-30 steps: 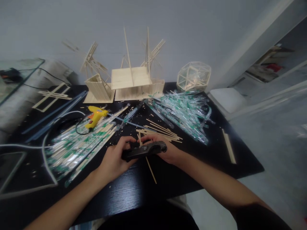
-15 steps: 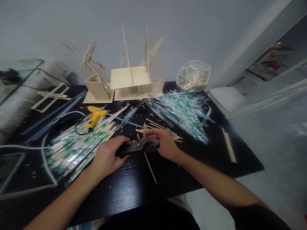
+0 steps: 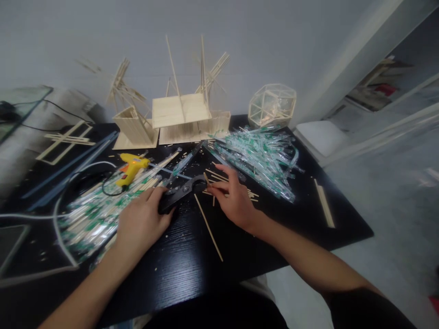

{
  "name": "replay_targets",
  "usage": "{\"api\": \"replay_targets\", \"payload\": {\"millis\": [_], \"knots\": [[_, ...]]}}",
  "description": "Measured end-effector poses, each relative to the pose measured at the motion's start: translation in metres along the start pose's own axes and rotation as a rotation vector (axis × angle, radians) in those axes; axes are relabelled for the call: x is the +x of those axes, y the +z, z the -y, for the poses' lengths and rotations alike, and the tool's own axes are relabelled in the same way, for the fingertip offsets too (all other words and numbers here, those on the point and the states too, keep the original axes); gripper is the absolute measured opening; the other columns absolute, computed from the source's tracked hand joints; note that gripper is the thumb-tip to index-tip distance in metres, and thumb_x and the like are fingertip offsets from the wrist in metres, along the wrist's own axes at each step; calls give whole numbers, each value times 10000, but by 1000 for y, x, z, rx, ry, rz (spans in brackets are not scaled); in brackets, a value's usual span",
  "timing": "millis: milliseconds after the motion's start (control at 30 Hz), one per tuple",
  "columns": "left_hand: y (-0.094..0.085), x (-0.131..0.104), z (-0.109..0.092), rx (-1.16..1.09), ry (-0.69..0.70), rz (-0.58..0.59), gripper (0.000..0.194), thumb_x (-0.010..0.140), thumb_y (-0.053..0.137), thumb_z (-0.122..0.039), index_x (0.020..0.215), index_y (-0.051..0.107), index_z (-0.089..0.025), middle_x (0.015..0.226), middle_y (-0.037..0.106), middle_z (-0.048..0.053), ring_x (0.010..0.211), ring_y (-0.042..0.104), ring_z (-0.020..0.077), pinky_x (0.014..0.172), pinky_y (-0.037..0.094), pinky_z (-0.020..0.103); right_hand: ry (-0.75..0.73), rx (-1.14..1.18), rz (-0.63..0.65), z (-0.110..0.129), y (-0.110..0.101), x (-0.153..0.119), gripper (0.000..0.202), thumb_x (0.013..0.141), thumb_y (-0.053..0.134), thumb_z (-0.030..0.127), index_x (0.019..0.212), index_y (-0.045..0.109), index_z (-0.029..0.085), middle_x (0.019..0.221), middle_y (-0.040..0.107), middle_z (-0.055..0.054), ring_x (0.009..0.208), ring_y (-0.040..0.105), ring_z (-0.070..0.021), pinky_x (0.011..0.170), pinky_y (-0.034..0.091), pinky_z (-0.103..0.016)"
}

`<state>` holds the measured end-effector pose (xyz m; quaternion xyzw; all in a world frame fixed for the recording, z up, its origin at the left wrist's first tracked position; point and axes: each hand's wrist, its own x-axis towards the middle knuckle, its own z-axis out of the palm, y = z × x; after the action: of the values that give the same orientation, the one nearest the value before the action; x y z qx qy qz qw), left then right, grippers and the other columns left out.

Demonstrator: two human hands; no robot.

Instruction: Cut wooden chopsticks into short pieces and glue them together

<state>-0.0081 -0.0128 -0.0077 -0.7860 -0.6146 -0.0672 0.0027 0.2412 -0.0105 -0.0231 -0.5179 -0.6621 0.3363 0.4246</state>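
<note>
My left hand [image 3: 142,221] is closed around the handles of a dark hand cutter [image 3: 181,192], whose curved jaws point right over the table. Between the thumb and fingers of my right hand [image 3: 235,194] is a short thin wooden stick [image 3: 206,178], held nearly upright at the jaw tips. Whether the jaws touch the stick I cannot tell. A longer loose stick [image 3: 208,227] lies on the black table [image 3: 247,256] below the cutter. More thin sticks [image 3: 252,195] lie partly behind my right hand.
A yellow glue gun [image 3: 130,170] rests on wrapped sticks [image 3: 92,224] at the left, its cable looping around. Clear-and-green wrappers [image 3: 264,160] are heaped right of centre. Wooden models [image 3: 181,112] and a faceted frame [image 3: 272,105] stand along the wall. Several sticks [image 3: 324,203] lie far right.
The cutter has turned, its jaws now showing farther up and away. My right hand has moved off the cutter's side, its fingers spreading more around the short stick. The view has shifted slightly.
</note>
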Motion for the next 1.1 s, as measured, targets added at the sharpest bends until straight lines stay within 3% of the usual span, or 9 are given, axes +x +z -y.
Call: {"api": "replay_targets", "payload": {"millis": [167, 333, 700, 933, 1100], "knots": [[0, 0, -4, 15, -3, 1, 374, 917, 535, -423, 1195, 615, -185, 1105, 710, 121, 955, 695, 319, 757, 515, 386, -182, -116, -59, -7, 5, -2, 525, 1006, 573, 203, 1479, 349, 244, 1019, 785, -63, 1015, 777, -264, 957, 593, -432], [0, -1, -11, -10, 30, 17, 380, 927, 541, -399, 1216, 594, -157, 1127, 703, 141, 1009, 686, 330, 840, 523, 405, -260, -172, -40, -7, 7, -3, 537, 1018, 535, 177, 1506, 327, 260, 1076, 789, -60, 1055, 771, -269, 940, 610, -438], [-8, -6, -28, 119, -68, 216, 243, 986, 440, -406, 1047, 544, -195, 1013, 724, 132, 863, 737, 325, 610, 462, 355, -152, -120, -32, -6, 7, -3, 546, 986, 558, 142, 1485, 360, 242, 1083, 794, -67, 1077, 762, -266, 959, 579, -417], [-8, -6, -32, 156, -69, 266, 261, 988, 419, -411, 1043, 547, -189, 993, 744, 144, 813, 750, 340, 595, 469, 368, -62, -112, -33, 0, 9, -3, 522, 946, 567, 103, 1431, 407, 209, 949, 812, -35, 981, 780, -260, 904, 571, -389], [-12, -5, -31, 168, -84, 330, 224, 973, 408, -330, 1046, 573, -196, 914, 762, 137, 815, 757, 351, 600, 475, 369, -64, -99, -27, 2, 12, -5, 501, 933, 570, 105, 1403, 433, 213, 910, 809, -17, 973, 780, -245, 892, 560, -369]]}}
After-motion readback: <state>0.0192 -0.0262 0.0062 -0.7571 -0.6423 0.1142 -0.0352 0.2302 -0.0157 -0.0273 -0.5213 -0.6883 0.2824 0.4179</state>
